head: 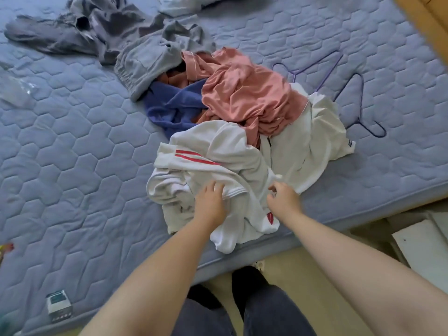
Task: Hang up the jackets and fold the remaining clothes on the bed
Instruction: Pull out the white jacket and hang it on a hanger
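L hand [210, 202] rests on white jacket [228, 144], fingers near straight; R hand [284, 202] touches jacket, fingers curled, grip unclear; pink top [242, 93] behind jacket

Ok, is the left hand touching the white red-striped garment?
Touching: head view shows the left hand resting on the white garment, fingers against its fabric.

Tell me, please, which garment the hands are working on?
The white jacket with red stripes, at the front: the left hand rests on it and the right hand pinches it. The pink garment, blue garment and grey trousers behind lie untouched.
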